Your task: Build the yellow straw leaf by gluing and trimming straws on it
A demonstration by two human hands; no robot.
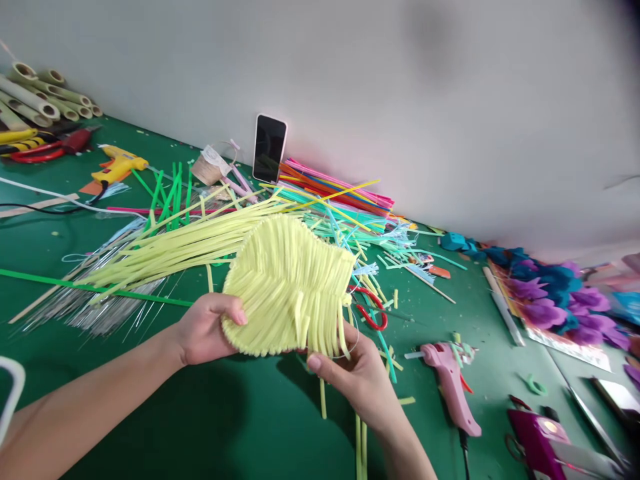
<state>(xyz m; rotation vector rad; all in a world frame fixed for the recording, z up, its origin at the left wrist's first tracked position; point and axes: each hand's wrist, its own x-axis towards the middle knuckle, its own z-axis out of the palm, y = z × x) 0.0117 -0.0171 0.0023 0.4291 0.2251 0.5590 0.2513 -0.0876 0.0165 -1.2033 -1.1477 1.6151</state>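
The fingers of the left hand (207, 331) are closed on the near left edge of a ribbed pale-yellow piece (280, 280), thumb on its face, and those of the right hand (365, 375) are pinched narrow at its lower right corner, so from my end I have it held up between both, above the green tabletop (200, 420). Working across from the left, I see bamboo tubes (35, 101) against the wall, red-handled pliers (76, 141) and a yellow glue gun (120, 165), then a spread of loose yellow strips (170, 253) reaching behind the piece. A phone (270, 148) leans upright on the wall. At the piece's right end a few strips stick out unevenly beside a thin wire loop; I judge the step in hand to be arranging that edge. As I read it, the next move calls for a steady left hold while the right fingers bring those ends into line. Farther right I see red loop handles (369, 291) just beside the piece, a pink glue gun (450, 381) near the right hand, and purple flowers (545, 312) well apart.
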